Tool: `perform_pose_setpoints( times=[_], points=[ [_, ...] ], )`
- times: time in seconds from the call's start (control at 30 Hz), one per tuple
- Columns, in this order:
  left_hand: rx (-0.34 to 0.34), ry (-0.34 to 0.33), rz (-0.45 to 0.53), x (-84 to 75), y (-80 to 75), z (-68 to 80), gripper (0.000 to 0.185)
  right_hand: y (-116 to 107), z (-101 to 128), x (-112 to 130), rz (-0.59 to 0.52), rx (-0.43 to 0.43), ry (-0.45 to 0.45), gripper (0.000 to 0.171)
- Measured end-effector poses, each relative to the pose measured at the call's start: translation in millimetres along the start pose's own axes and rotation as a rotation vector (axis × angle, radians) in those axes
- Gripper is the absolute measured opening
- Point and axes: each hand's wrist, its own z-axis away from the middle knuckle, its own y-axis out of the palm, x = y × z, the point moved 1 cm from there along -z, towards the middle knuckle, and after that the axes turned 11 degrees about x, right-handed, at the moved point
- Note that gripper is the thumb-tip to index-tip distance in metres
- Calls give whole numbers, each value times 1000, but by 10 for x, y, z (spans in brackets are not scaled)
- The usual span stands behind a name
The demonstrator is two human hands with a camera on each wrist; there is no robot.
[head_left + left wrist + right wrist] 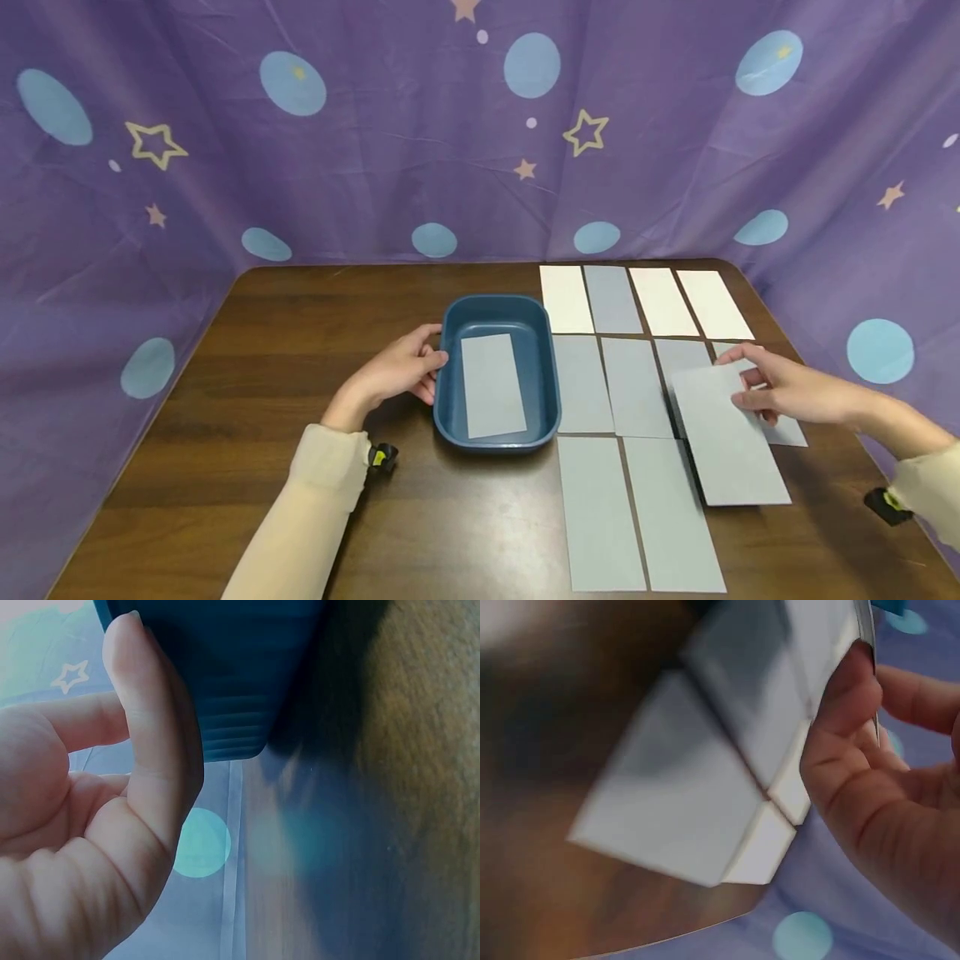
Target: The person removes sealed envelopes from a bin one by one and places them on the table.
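Observation:
A blue plastic basin [495, 447] stands on the table with one pale grey card [493, 385] lying inside. My left hand [397, 371] holds the basin's left side, thumb at the rim; the left wrist view shows the thumb against the ribbed outer wall [240, 682]. My right hand [795, 390] pinches another pale grey card [727, 442] by its upper right edge, raised over the laid-out cards. Below it, a grey card [645, 387] in the middle row is visible, while others are partly covered. Two grey cards [602, 512] lie in the front row.
At the back right lie three white cards [566, 298] and a bluish-grey card [613, 298] in a row. The brown wooden table [300, 317] meets a purple patterned curtain [390, 167] behind and at both sides.

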Motion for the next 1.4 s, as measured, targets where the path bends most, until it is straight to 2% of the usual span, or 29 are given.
perform_pose_setpoints(
  times=[0.13,0.3,0.4,0.6,0.8,0.93,1.2,1.4],
  points=[
    [-1,-1,2,6,-2,5,62,115,140,-198,-25,108,6,52],
    [4,2,9,17,-3,4,62,255,220,-305,-78,177,2,44],
    [5,3,5,12,-6,7,62,328,228,-318,-65,199,-10,38],
    [0,4,2,-2,-5,10,61,426,181,-270,101,146,13,34],
    [1,3,3,4,1,7,61,463,124,-210,172,163,77,36],
    [-2,2,1,1,-1,4,61,463,101,-205,234,125,127,38],
    [-1,3,-5,-5,-6,7,61,431,89,-226,247,68,189,45],
    [-3,-1,-8,-10,0,16,62,409,82,-185,280,64,193,47]
  ],
)
